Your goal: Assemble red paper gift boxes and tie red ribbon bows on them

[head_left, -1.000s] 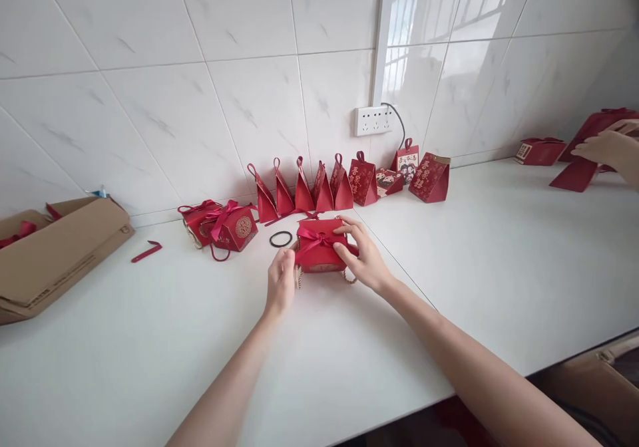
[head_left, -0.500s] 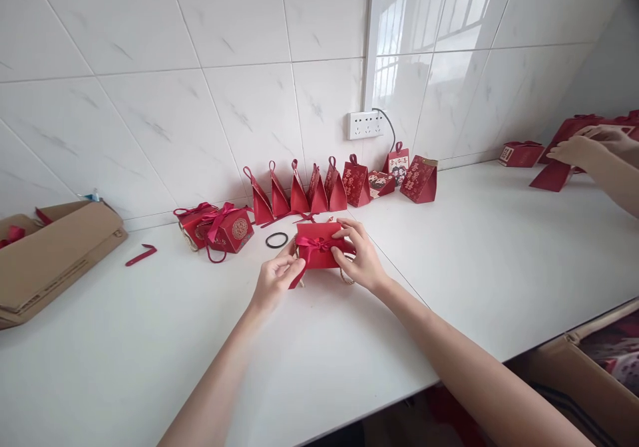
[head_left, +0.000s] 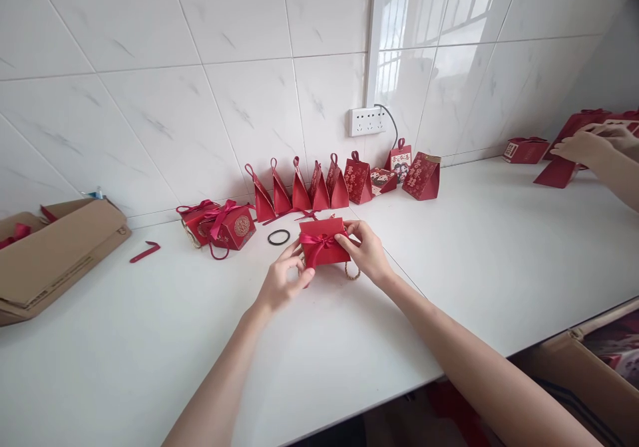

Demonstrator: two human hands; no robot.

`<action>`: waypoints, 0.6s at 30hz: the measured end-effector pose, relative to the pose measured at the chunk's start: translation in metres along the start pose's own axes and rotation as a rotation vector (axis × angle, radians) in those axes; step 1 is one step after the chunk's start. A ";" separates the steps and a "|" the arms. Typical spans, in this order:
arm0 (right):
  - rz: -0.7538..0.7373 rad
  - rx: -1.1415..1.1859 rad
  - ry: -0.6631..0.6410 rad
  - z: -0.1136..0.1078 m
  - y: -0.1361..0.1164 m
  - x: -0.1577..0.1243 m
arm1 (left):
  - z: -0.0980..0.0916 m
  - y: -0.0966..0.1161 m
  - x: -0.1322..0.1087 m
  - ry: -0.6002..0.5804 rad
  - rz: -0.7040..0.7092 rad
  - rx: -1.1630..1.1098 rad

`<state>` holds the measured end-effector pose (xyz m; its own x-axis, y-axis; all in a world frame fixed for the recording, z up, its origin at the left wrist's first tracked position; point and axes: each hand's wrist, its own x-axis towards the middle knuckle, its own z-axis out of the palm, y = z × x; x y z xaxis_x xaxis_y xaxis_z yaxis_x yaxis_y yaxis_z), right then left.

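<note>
A small red gift box with a satin ribbon bow across its front sits in front of me, between my hands. My right hand grips its right side, the thumb on the front and the fingers behind the edge. At the left side, my left hand has its fingers against the box and its thumb by a hanging ribbon tail. The far fingertips of both hands are partly hidden. A twisted cord handle hangs below the right side. Just left of the box lies a black ring-shaped band.
Several red peaked boxes stand along the tiled wall, with ribboned boxes to their left. A red folded strip and a cardboard box lie farther left. Another person's hands handle red card at far right.
My left thumb has moved from pinching the ribbon tail to a looser place beside it. My right hand has shifted slightly on the box's right side. The view has shifted a little.
</note>
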<state>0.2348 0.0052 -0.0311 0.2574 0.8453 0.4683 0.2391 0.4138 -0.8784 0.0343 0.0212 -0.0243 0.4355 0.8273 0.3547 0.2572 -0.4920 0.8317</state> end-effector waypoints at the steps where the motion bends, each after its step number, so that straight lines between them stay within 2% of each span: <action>1: -0.010 -0.027 0.002 -0.001 -0.001 0.000 | -0.001 0.001 0.001 0.024 -0.016 -0.063; 4: -0.028 -0.071 -0.034 -0.001 -0.004 -0.001 | 0.000 0.004 0.004 0.175 -0.093 -0.166; 7: -0.043 -0.060 -0.082 0.001 -0.006 -0.004 | 0.006 0.007 0.004 0.283 -0.135 -0.106; 11: -0.049 -0.027 -0.126 0.003 -0.007 -0.006 | 0.014 0.007 0.003 0.394 -0.054 0.000; 14: -0.001 -0.001 -0.120 0.003 -0.009 -0.005 | 0.016 0.006 0.003 0.403 0.000 0.012; 18: 0.047 0.018 -0.091 0.001 -0.011 -0.004 | 0.018 0.009 0.002 0.368 -0.043 -0.071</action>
<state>0.2301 -0.0022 -0.0233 0.1818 0.8909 0.4162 0.2114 0.3780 -0.9014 0.0529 0.0135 -0.0238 0.0831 0.8953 0.4377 0.2024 -0.4452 0.8722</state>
